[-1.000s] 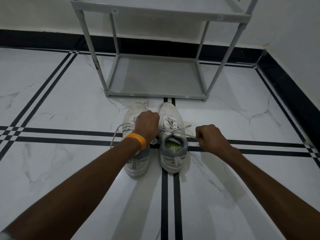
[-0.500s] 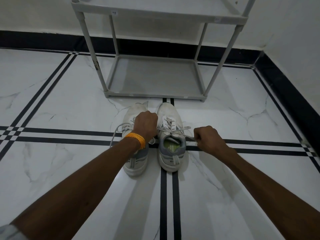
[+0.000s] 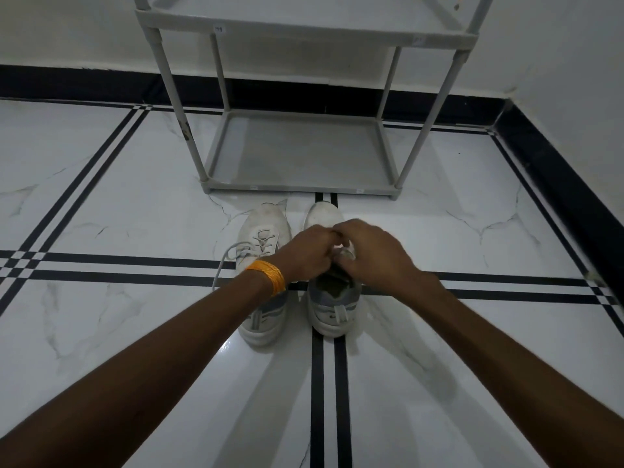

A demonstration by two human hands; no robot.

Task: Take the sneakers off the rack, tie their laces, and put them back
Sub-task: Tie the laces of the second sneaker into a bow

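So both sneakers sit side by side on the floor (image 3: 101,197), toes pointing at the grey rack (image 3: 297,153), which is just beyond them with its bottom shelf bare. The left sneaker (image 3: 263,231) hasn't budged since a second ago, and its lace (image 3: 229,255) is untied, looping out loose to the left onto the tile. The orange wristband (image 3: 268,276) on the left wrist covers part of that shoe.

Big change is the hands. Half a second ago they were pulled apart, with the right one out to the side drawing the lace tight. Now the left hand (image 3: 309,255) and right hand (image 3: 374,256) have come together, touching right over the middle of the right sneaker (image 3: 332,309). Fingers on both are curled in and closed around a bit of pale lace (image 3: 344,251) showing between them. Can't tell how the knot looks, the hands cover it. The heel of that shoe sits on the black double stripe (image 3: 329,400).
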